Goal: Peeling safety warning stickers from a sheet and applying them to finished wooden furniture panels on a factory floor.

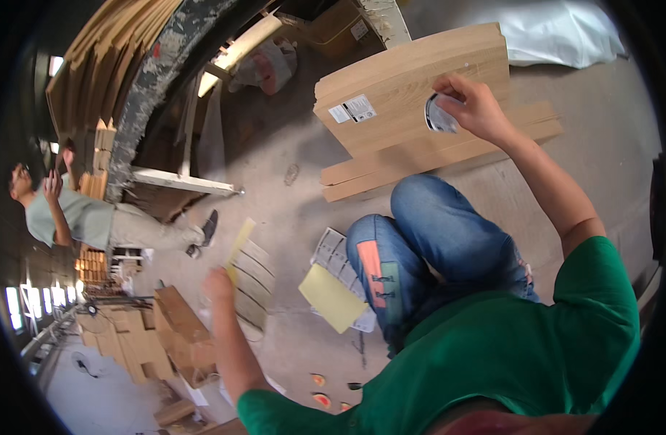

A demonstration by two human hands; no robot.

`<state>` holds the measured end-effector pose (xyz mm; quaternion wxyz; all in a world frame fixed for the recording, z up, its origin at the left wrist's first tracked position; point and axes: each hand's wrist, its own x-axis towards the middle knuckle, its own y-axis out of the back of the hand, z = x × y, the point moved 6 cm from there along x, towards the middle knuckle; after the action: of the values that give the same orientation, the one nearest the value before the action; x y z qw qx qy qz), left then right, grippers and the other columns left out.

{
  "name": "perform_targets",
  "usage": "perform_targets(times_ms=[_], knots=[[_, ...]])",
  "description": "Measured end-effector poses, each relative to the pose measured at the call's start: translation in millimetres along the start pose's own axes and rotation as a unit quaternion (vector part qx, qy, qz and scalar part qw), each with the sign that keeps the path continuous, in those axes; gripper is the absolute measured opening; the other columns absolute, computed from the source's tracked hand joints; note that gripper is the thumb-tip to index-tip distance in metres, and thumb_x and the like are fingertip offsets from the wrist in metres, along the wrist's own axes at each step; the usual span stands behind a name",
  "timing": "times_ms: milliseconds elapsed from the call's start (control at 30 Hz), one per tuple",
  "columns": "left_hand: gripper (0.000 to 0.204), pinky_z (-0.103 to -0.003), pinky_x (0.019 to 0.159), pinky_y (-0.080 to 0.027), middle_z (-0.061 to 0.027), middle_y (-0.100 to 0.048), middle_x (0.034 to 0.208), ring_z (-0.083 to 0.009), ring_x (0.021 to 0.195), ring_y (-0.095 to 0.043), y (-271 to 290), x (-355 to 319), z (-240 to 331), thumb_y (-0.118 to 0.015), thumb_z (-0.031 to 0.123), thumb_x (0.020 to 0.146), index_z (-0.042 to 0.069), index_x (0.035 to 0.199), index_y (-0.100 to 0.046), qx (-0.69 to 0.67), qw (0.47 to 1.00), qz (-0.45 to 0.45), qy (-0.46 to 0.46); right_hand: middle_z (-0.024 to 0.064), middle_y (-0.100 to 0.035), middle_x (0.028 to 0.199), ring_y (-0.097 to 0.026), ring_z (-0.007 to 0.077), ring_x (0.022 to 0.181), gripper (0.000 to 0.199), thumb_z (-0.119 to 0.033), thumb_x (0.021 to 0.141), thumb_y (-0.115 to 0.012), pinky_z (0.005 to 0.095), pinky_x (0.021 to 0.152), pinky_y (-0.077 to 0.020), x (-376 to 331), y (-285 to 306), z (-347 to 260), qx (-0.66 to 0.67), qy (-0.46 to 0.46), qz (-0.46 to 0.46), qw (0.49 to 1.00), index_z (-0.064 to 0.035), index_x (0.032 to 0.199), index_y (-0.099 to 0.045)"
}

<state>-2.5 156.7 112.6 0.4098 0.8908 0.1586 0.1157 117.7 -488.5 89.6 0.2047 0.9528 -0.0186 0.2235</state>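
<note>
Here we are at the right hand (478, 109), up over the pale brown cardboard (412, 87), its thumb and fingers pinched together on a silvery label (441, 116) with a dark curved edge; whether that label touches the board beneath, we cannot tell. Across we go to the left hand (218, 284), low and out to the side, fingers clamped on the edge of a pale sheet with dark lines (254, 279), yellow showing along its upper part. Between these 2 hands we have knees in blue jeans (441, 225), 1 leg patched in orange and green, over the grey floor (289, 206). Just beside the knees lie printed sheets (335, 250), a yellow sheet (333, 299) resting on them, and below we spot small reddish scraps (320, 399). Up top, the cardboard wears a white sticker (360, 108), and a silvery covering (561, 32) spreads beyond it. Out left, we pick up a co-worker (72, 221) in a light green top, hands raised, near tall stacked cardboard (112, 51). Lower down, brown boxes (177, 322) stand near a fan (83, 364).
</note>
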Motion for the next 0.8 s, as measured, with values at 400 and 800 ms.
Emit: perform_targets(times_ms=[400, 800], knots=[[0.016, -0.04, 0.08, -0.039, -0.0038, -0.062, 0.093, -0.0198, 0.094, -0.056, 133, 112, 268, -0.055, 0.013, 0.076, 0.014, 0.085, -0.068, 0.101, 0.935, 0.165, -0.296, 0.0131, -0.064, 0.089, -0.06, 0.0327, 0.083, 0.021, -0.001, 0.075, -0.053, 0.0415, 0.07, -0.0483, 103, -141, 100, -0.211, 0.079, -0.152, 0.962, -0.007, 0.095, -0.055], [0.025, -0.038, 0.076, -0.051, -0.0113, -0.064, 0.095, -0.0307, 0.09, -0.062, 60, 146, 248, -0.056, 0.009, 0.075, 0.014, 0.097, -0.066, -0.106, 0.978, -0.035, -0.174, 0.0166, -0.063, 0.076, -0.061, 0.0342, 0.071, 0.056, -0.025, 0.088, -0.049, 0.0431, 0.063, -0.0483, 104, -146, 130, -0.361, -0.028, -0.213, 0.908, -0.0064, 0.136, -0.027]])
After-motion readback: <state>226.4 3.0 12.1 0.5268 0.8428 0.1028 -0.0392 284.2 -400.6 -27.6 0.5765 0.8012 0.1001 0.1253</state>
